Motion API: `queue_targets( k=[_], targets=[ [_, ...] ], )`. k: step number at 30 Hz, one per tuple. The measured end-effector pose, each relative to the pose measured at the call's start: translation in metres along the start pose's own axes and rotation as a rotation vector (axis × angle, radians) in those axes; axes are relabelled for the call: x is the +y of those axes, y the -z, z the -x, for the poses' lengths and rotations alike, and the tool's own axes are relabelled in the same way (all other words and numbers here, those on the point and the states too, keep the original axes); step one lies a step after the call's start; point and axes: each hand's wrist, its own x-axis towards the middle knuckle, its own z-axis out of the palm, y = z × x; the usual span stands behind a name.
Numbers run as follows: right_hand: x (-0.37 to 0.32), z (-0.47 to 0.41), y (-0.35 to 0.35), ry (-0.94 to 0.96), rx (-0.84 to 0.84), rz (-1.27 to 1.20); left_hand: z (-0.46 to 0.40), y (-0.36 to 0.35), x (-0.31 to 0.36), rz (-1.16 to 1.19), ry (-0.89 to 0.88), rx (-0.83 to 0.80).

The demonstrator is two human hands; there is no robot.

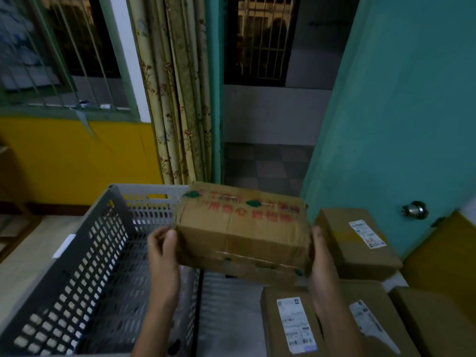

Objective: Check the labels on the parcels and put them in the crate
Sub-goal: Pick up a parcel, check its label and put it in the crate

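Observation:
A brown cardboard parcel [242, 228] with red print and green marks is held in the air between both hands, above the right edge of the crate. My left hand [163, 251] grips its left end and my right hand [322, 258] grips its right end. No white label shows on the faces turned to me. The grey perforated plastic crate [85, 256] stands to the left, and the inside that I can see is bare.
More cardboard parcels lie at the right: one with a white label at the back [358, 240], two labelled ones near me [291, 323] [371, 323], and one at the far right [438, 320]. A teal door [401, 124] with a knob stands open behind them.

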Motion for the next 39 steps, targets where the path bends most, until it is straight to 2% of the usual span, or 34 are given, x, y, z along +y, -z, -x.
queue_targets(
  k=[3,7,12,15,19,25,31,35,39],
  targets=[
    [0.007,0.009,-0.013,0.020,-0.010,-0.075,-0.003,0.013,0.000,0.029,0.057,-0.076],
    [0.017,0.018,-0.023,0.120,-0.054,0.040,-0.003,0.032,0.002,-0.014,0.111,-0.189],
    [0.023,0.010,-0.029,0.216,-0.146,0.035,-0.009,0.059,0.011,-0.059,0.174,-0.197],
    [0.027,0.000,-0.031,0.215,-0.218,-0.015,-0.010,0.066,0.016,-0.062,0.133,-0.221],
    [0.030,-0.009,-0.035,0.237,-0.260,-0.055,-0.008,0.065,0.025,-0.091,0.050,-0.194],
    [0.030,-0.014,-0.044,0.212,-0.306,-0.066,0.000,0.076,0.027,-0.123,0.088,-0.167],
    [0.028,-0.008,-0.066,0.261,-0.294,-0.005,0.010,0.073,0.032,-0.167,0.006,-0.074],
    [0.028,0.000,-0.079,0.295,-0.268,0.000,0.011,0.075,0.030,-0.166,0.005,-0.048],
    [0.024,0.008,-0.090,0.331,-0.318,0.074,0.001,0.095,0.023,-0.141,0.047,-0.006]
  ],
)
